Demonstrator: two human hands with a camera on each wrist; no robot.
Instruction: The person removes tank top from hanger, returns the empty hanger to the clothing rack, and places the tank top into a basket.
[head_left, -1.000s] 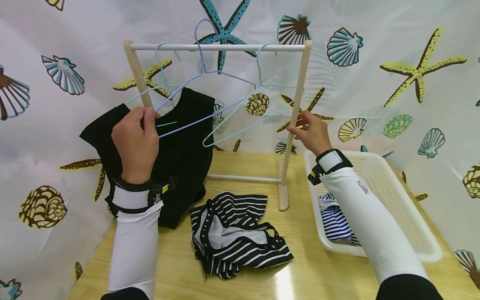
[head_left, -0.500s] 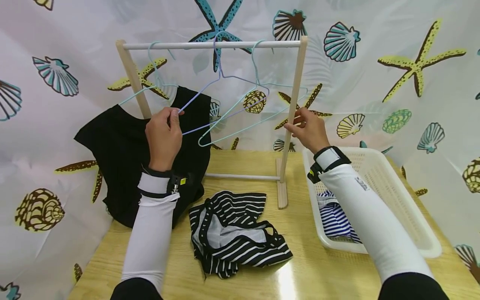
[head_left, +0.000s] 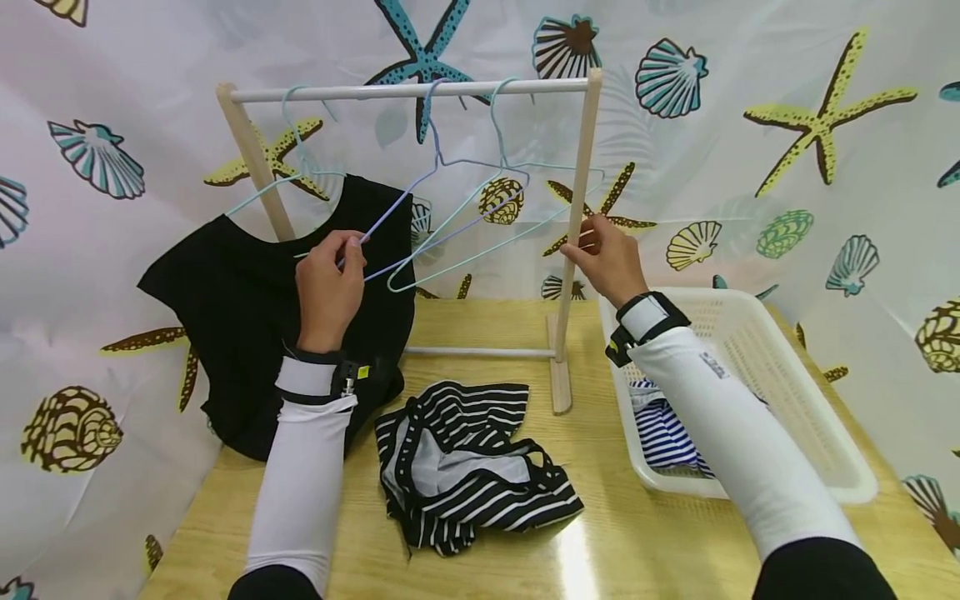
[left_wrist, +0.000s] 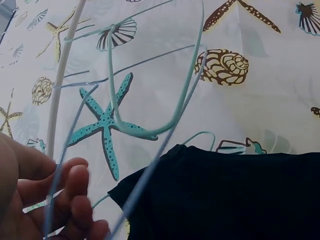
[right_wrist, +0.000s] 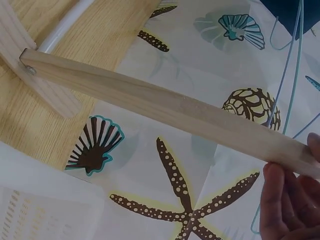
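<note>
My left hand [head_left: 330, 287] holds a lavender-blue wire clothes hanger [head_left: 402, 202] by its left end, fingers curled at the corner. The hook of this hanger is over the white rail [head_left: 360, 92] of a small clothes rack. My right hand [head_left: 611, 258] pinches the rack's right wooden post [head_left: 572, 217] partway up, thumb in front. Beside the blue hanger, a bare mint-green hanger [head_left: 442, 247] hangs on the rail and overlaps it in the head view. On the left, a black sleeveless top [head_left: 240, 325] hangs from another mint-green hanger [head_left: 302, 158].
A black-and-white striped garment [head_left: 487, 508] lies crumpled on the wooden table [head_left: 525, 558]. To the right stands a white plastic basket [head_left: 813, 408] with blue-striped cloth [head_left: 663, 437] inside. Behind the rack hangs a curtain [head_left: 705, 158] printed with shells and starfish.
My left hand has moved right and then slightly down with the blue hanger, whose hook has come down from above the rail onto it. My right hand keeps hold of the post.
</note>
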